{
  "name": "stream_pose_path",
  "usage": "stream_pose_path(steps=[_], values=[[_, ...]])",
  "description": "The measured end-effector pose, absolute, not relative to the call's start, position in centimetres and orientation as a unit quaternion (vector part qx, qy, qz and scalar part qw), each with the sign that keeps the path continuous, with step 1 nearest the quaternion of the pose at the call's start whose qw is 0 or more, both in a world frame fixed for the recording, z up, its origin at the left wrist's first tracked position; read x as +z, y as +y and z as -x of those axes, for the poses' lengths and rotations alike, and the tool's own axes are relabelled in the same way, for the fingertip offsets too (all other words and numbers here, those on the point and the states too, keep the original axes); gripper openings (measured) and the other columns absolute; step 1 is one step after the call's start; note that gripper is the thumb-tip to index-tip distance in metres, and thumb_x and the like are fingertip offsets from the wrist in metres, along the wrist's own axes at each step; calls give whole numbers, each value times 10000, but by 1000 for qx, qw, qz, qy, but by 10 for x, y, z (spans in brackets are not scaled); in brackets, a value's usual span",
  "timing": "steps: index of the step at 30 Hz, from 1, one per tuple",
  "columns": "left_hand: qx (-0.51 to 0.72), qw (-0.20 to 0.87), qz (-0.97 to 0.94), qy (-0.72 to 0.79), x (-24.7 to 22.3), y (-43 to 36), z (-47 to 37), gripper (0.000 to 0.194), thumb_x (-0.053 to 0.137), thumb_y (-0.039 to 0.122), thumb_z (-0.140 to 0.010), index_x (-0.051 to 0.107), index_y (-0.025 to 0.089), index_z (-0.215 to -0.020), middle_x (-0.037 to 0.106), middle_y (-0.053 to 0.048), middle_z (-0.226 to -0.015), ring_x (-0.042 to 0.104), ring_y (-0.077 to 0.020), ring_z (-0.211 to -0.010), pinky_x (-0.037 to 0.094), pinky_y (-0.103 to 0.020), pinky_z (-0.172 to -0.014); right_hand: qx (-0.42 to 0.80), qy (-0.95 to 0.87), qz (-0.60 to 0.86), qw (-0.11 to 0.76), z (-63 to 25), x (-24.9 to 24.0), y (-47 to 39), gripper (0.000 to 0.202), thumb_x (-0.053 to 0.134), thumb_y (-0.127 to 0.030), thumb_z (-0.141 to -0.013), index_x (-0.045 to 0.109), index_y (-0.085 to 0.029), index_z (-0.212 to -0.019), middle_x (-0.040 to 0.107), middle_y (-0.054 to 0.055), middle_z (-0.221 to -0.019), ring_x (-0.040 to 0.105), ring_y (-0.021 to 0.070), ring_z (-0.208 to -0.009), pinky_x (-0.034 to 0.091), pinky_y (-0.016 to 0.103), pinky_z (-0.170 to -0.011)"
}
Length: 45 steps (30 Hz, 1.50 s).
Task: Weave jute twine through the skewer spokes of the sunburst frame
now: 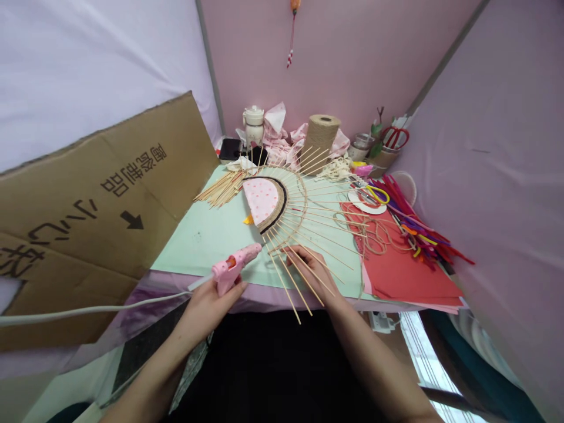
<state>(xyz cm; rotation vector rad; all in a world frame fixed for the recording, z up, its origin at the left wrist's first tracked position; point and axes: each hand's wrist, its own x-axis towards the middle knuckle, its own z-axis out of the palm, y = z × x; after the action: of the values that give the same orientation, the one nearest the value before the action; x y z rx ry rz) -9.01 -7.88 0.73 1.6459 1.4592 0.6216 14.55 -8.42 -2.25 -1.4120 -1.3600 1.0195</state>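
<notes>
the left hand [217, 301] is wrapped around a pink glue gun [234, 265], whose nozzle points right and slightly up, and a white cord [110, 309] runs off to the left. the right hand [314, 269] has its fingers drawn close together at the lower part of a fan of thin sticks; whether they pinch twine or a stick, i cannot tell. several of those sticks cross over that hand and the near table edge.

the fan-shaped piece [263, 198] lies in the middle of the pale green mat [198, 238], just beyond the nozzle: a half-round panel of pink dotted fabric, edged with tan and black bands, the sticks spreading out to the right and a ring of twine [305, 202] crossing them.

to the left stands a large cardboard sheet [145, 194]; to the right are red paper [405, 270], loose twine, yellow-handled scissors [378, 195] and bright pipe cleaners [429, 238].

farther off, a heap of spare sticks [220, 189] lies behind and left of the panel. at the back are a white bottle [254, 124], crumpled pink fabric [277, 151], a big twine spool [318, 141] and red-handled scissors [396, 138], before a pink wall [365, 53]
</notes>
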Motion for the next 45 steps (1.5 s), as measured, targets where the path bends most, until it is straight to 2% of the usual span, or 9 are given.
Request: stream_pose_path(steps=[3, 6, 10, 13, 17, 24, 29, 38, 45], values=[[272, 404, -620, 615, -2, -73, 78, 263, 650, 450, -718, 653, 193, -774, 652, -18, -687, 614, -219, -690, 483, -324, -679, 454, -503, 566, 469, -148, -26, -85, 304, 540, -486, -847, 677, -227, -929, 610, 5, -749, 546, 147, -697, 430, 258, -659], [342, 483, -581, 559, -6, -69, 60, 270, 643, 398, -740, 643, 173, -889, 670, -32, -828, 580, -151, -636, 433, -253, -547, 515, -435, 535, 509, -149, -31, -87, 297, 583, -478, -823, 666, -223, -952, 615, 10, -764, 524, 128, -631, 421, 257, -608], [408, 591, -517, 465, -7, -64, 37, 368, 651, 360, -748, 608, 152, -1048, 675, -85, -995, 586, -123, -639, 367, -209, -446, 549, -379, 512, 541, -149, -35, -91, 263, 647, -444, -785, 666, -214, -910, 606, 19, -749, 510, 113, -591, 418, 253, -572], [441, 598, -503, 442, -7, -57, 22, 333, 659, 344, -746, 622, 136, -1003, 680, -82, -962, 565, -98, -589, 356, -201, -429, 554, -363, 503, 556, -149, -36, -93, 258, 658, -443, -776, 665, -212, -894, 599, 34, -731, 515, 123, -590, 420, 261, -550], [453, 598, -505, 426, -8, -48, 9, 257, 657, 344, -754, 641, 128, -893, 647, -19, -698, 480, -64, -471, 322, -189, -411, 568, -344, 509, 548, -151, -38, -96, 232, 682, -434, -757, 655, -227, -859, 601, 35, -717, 496, 132, -571, 394, 271, -520], [485, 573, -484, 449, -6, -38, -2, 261, 727, 322, -684, 586, 125, -782, 567, 27, -583, 449, -55, -443, 338, -178, -405, 605, -370, 489, 508, -163, -44, -104, 150, 706, -369, -757, 667, -244, -829, 650, 15, -792, 571, 135, -686, 433, 280, -655], [490, 600, -453, 442, -5, -40, -2, 304, 758, 286, -638, 564, 129, -813, 613, 0, -709, 538, -85, -564, 349, -165, -409, 638, -386, 458, 484, -170, -46, -104, 144, 715, -357, -745, 684, -250, -836, 652, 25, -810, 586, 150, -715, 448, 302, -686], [464, 651, -450, 398, 0, -49, 5, 325, 736, 258, -670, 588, 112, -920, 662, -67, -954, 518, -56, -569, 375, -178, -458, 661, -338, 428, 515, -165, -41, -102, 169, 758, -340, -692, 691, -245, -814, 643, 21, -771, 560, 134, -659, 448, 299, -666], [483, 659, -424, 391, -1, -51, -1, 334, 764, 179, -609, 588, 123, -887, 672, -49, -918, 526, -48, -554, 374, -176, -484, 666, -336, 427, 511, -165, -40, -103, 164, 747, -324, -708, 685, -241, -834, 637, 19, -778, 557, 127, -657, 444, 294, -665]])
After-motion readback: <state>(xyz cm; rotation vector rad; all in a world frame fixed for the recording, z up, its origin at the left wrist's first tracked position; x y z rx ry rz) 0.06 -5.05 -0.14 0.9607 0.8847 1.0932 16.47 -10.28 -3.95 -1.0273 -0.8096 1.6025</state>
